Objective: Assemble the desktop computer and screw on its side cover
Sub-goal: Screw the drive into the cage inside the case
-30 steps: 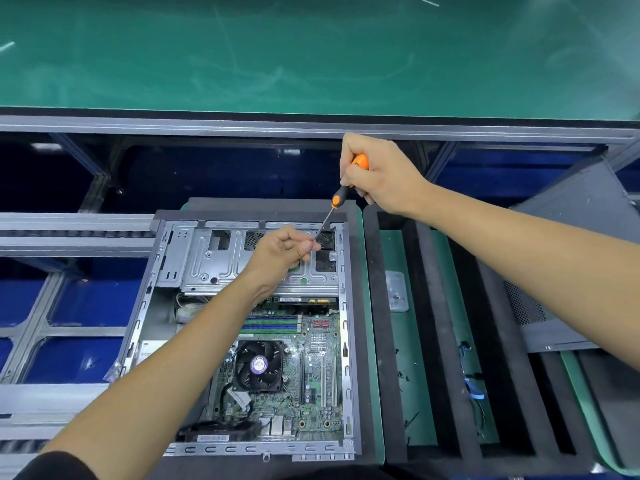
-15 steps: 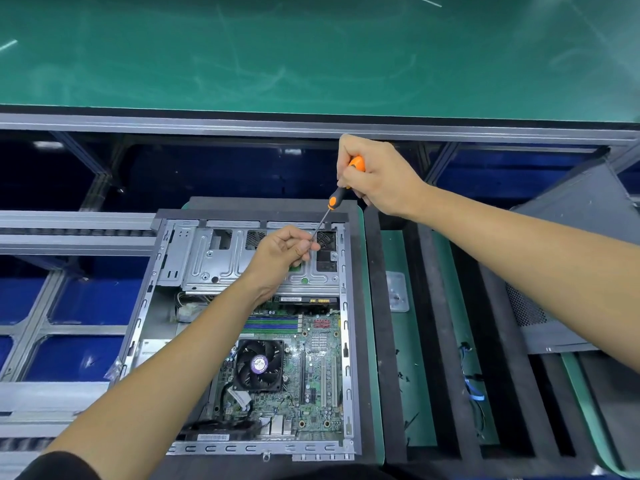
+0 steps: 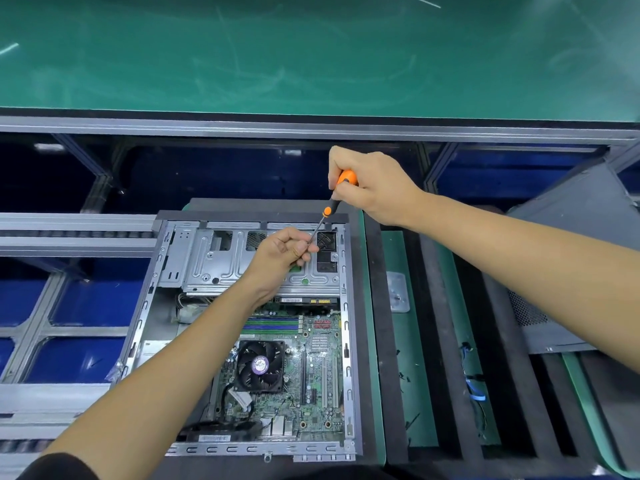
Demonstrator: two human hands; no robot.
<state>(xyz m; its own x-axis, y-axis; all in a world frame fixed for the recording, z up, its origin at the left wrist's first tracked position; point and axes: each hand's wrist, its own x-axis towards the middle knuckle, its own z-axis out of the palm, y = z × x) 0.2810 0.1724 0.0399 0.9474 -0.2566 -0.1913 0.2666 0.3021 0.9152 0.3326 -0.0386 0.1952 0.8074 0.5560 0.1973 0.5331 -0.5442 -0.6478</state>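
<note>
An open desktop case (image 3: pixel 145 317) lies flat, showing its motherboard (image 3: pixel 311 386), a black CPU fan (image 3: pixel 260 366) and a silver drive cage (image 3: pixel 214 258) at the far end. My right hand (image 3: pixel 372 188) grips an orange-and-black screwdriver (image 3: pixel 332 199) above the case's far right corner, shaft slanting down to the left. My left hand (image 3: pixel 282 249) hovers over the drive cage and pinches the screwdriver's tip between thumb and fingers. Any screw at the tip is hidden. The grey side cover (image 3: pixel 571 271) leans at the right.
The case sits on a green mat with black foam borders (image 3: pixel 363 341). To its right are black foam dividers (image 3: pixel 433 341) with a small metal plate (image 3: pixel 397 292) and blue cables (image 3: pixel 472 386). A conveyor rail (image 3: pixel 69 233) runs at the left; a green bench (image 3: pixel 311 53) lies beyond.
Almost nothing differs. My hands and the screwdriver have shifted very slightly while my left fingers stay at the tip.
</note>
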